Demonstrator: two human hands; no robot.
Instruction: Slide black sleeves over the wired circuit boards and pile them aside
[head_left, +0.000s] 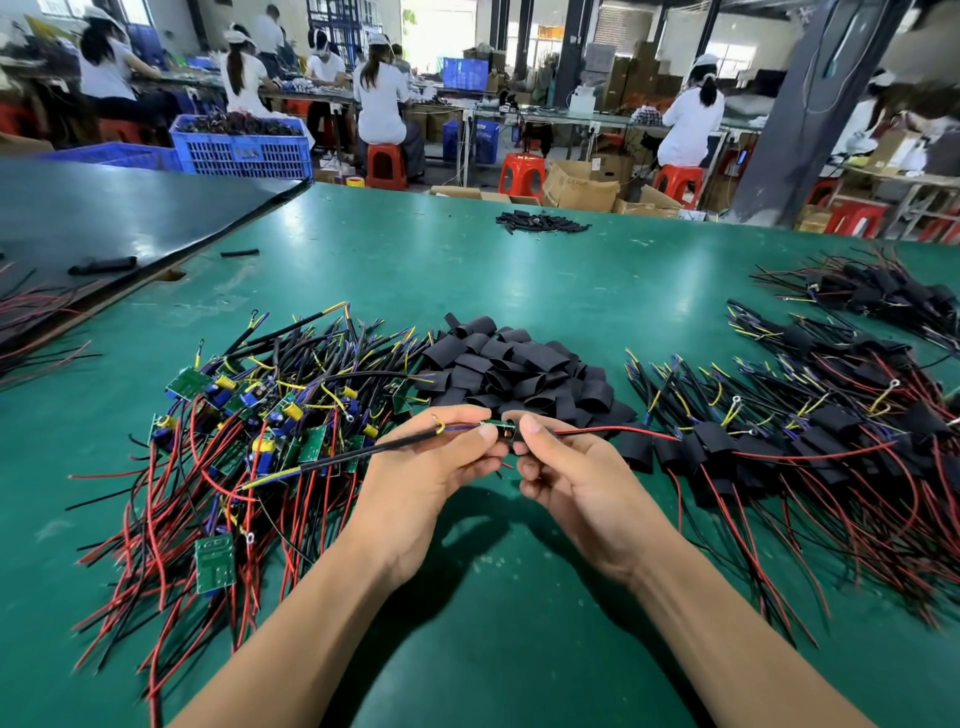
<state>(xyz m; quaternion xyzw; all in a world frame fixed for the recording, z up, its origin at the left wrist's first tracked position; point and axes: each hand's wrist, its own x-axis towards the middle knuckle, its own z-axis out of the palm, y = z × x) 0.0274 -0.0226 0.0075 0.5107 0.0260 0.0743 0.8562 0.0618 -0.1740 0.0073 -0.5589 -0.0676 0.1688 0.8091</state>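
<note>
- While both hands meet just above the near middle of the desk (467, 613), the left hand (431, 467) pinches a wired circuit board (497, 429) between thumb and curled fingers. The right hand (571, 483) pinches a black sleeve (514, 444) at the board's right end, thumb on top. How far the sleeve covers the board I cannot tell.
- A red wire (613, 429) runs from the board past the right thumb toward the right. A black cable (363, 453) with yellow-tipped leads trails out to the left.
- Left of the hands, a tangled pile of bare boards (249, 415) spreads toward the desk's left edge, its red and black leads reaching toward the near edge.
- Just beyond the hands lies a heap of empty sleeves (519, 369), touching the bare pile on its left.
- Right of the hands, sleeved boards (779, 441) lie in a broad pile running to the right edge. A second pile (872, 291) sits farther back by the same edge.
- Near the far edge rests a small heap of thin black tubing (540, 221).
- A black mat (104, 218) covers the far left corner, with a loose black tube (104, 265) on it.
- The desk top is green, glossy and scuffed.
- Behind it, workers in white tops (382, 98) sit on red stools (387, 166) at long benches, beside blue crates (244, 145) and cardboard boxes (582, 187).
</note>
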